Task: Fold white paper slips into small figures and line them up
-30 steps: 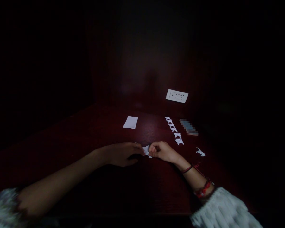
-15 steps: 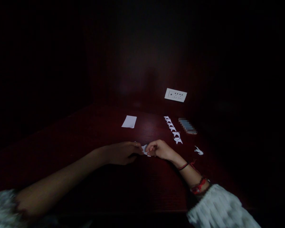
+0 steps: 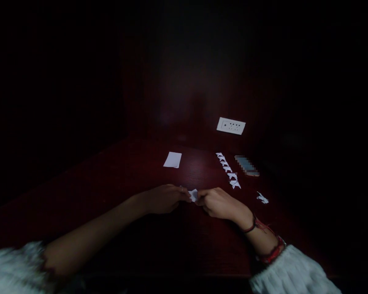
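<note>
A small folded piece of white paper (image 3: pixel 193 194) sits between my two hands, low over a dark red table (image 3: pixel 116 175). My left hand (image 3: pixel 164 199) pinches its left side with closed fingers; a ring shows on one finger. My right hand (image 3: pixel 219 202) grips its right side, fingers curled, with red and black threads round the wrist. Most of the paper is hidden by my fingertips.
A row of several small folded white paper shapes (image 3: pixel 228 170) lies to the right, with one more (image 3: pixel 262 198) apart from it. A white paper sheet (image 3: pixel 172 159) lies farther back, a phone (image 3: pixel 247 165) at the right, and a white wall socket (image 3: pixel 231 125) behind.
My hands have closed in on the paper so less of it shows, and the right hand has rolled knuckles-up. The view has shifted slightly.
</note>
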`<action>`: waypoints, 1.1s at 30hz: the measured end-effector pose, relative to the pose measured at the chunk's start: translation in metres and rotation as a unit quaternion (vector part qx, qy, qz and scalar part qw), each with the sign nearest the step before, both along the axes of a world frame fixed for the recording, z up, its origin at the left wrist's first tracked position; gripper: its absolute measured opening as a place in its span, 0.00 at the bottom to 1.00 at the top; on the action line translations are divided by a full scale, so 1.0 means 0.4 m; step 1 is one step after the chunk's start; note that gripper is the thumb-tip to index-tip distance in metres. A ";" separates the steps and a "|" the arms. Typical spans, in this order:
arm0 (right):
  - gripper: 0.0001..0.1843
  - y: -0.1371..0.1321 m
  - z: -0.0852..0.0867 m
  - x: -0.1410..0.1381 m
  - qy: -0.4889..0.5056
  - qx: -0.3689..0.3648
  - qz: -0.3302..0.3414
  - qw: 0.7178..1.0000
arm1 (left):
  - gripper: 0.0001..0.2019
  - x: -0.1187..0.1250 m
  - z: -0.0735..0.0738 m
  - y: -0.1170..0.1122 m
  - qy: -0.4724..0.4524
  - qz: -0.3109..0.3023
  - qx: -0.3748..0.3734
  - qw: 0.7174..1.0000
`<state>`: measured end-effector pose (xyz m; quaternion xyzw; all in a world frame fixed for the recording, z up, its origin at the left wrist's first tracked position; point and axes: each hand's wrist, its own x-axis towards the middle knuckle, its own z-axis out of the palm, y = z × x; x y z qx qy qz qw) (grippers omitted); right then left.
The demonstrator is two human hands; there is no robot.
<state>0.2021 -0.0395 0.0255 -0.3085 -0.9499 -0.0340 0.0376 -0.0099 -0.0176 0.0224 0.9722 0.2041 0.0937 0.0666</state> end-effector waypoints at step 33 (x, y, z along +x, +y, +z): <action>0.16 0.020 -0.017 0.009 0.095 -0.051 -0.049 0.993 | 0.19 -0.002 -0.005 0.025 -0.023 -0.008 -0.003 1.000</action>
